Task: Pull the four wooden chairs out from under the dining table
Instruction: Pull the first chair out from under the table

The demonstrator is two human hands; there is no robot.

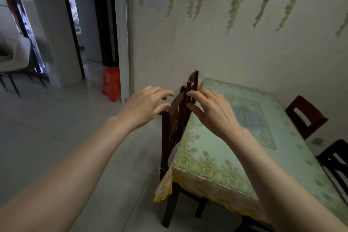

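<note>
A dining table (216,156) under a green and yellow floral cloth fills the right half. A dark wooden chair (170,133) stands tucked against the table's left side, and behind it a second chair (194,79) shows only its back top. Two more chairs stand on the right side: a reddish one (301,117) and a black one (337,164). My left hand (145,107) hovers just left of the near chair's top rail, fingers spread. My right hand (212,111) is over the table edge, fingertips at the rail. Neither hand grips it.
A pale tiled floor (75,128) stretches to the left. An orange plastic stool (112,84) stands by the door frame (123,34). The wall (226,43) with hanging flower garlands runs along the table's far side. A light chair (15,56) sits at far left.
</note>
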